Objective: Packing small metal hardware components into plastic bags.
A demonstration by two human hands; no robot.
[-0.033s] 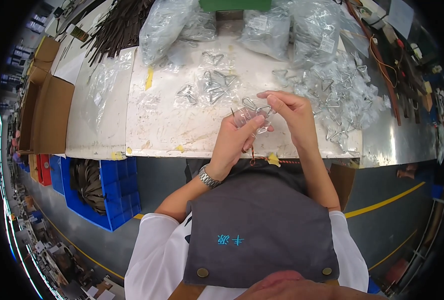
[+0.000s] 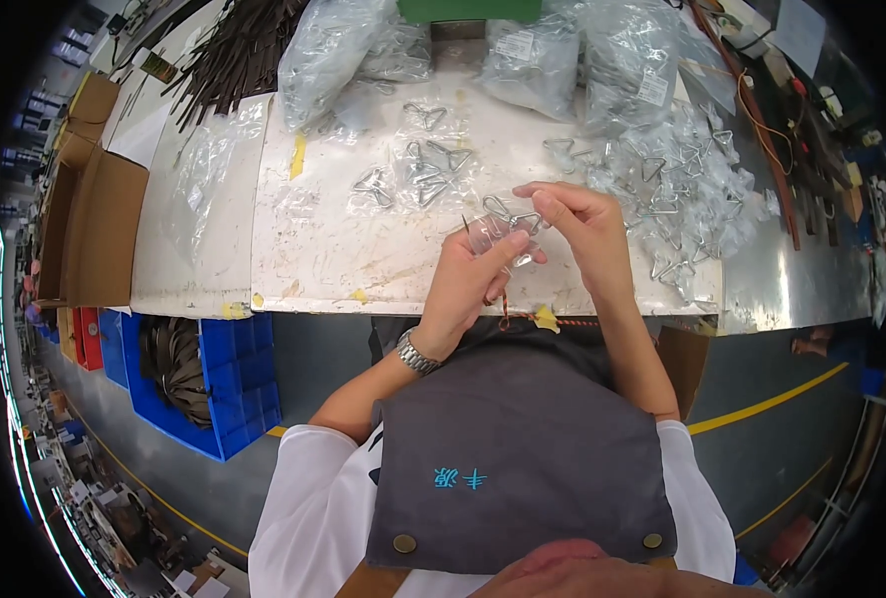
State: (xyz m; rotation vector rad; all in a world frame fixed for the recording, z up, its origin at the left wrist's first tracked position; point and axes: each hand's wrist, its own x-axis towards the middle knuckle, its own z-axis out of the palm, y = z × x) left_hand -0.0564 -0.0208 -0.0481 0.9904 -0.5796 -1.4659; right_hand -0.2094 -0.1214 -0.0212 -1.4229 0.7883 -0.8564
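My left hand (image 2: 460,284) is closed on a small clear plastic bag (image 2: 484,233), thumb on top, above the worktable's front part. In the bag's mouth is a silver metal fitting (image 2: 504,211) with a rounded loop and a triangular end. The bent thumb and fingers of my right hand (image 2: 588,221) come together at the fitting's triangular end. Whether they pinch the metal or the bag's film is too small to tell. Beyond my hands lie bagged metal fittings (image 2: 430,171) of the same look. A heap of them (image 2: 677,184) spreads to the right.
Large filled clear bags (image 2: 533,68) stand at the table's back, by a green-edged box (image 2: 470,10). Dark strips (image 2: 236,60) lie at the back left. An open cardboard box (image 2: 99,224) is at the left edge, above a blue crate (image 2: 239,384) with dark coiled straps.
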